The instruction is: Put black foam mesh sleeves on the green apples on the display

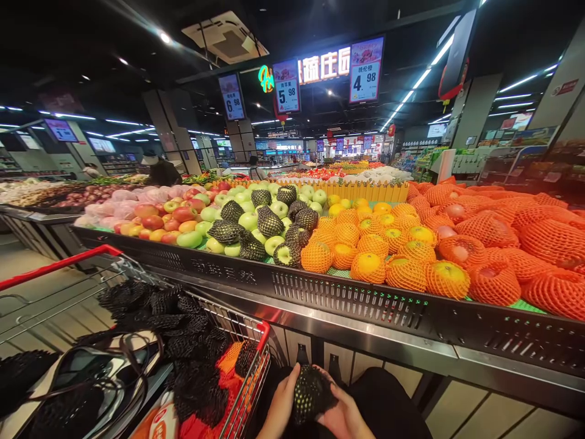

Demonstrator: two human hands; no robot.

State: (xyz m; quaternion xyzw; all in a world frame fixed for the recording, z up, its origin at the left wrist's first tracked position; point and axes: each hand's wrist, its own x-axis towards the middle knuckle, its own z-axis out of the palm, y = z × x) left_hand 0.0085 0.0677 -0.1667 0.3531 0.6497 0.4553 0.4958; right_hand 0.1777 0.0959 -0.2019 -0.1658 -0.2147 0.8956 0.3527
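Observation:
Low in front of the display stand, between my two hands, is a green apple [305, 395] inside a black foam net sleeve. My left hand [282, 399] grips it from the left, thumb along its upper side. From the right, my right hand [340, 410] holds the apple and the loose end of the net; some of its fingers are hidden behind the fruit. On the stand above lie green apples [249, 221], several of them in black nets. A shopping cart [264, 336] at my left holds a heap of black foam nets [183, 329] and some orange-red ones.
Orange-netted oranges [368, 266] and larger red-netted fruit [493, 283] fill the stand's right side. Red-yellow apples [171, 222] lie at the left. The stand's black perforated rim [347, 299] runs above my hands. A bag [114, 360] lies in the cart. A person [162, 171] stands behind the stand.

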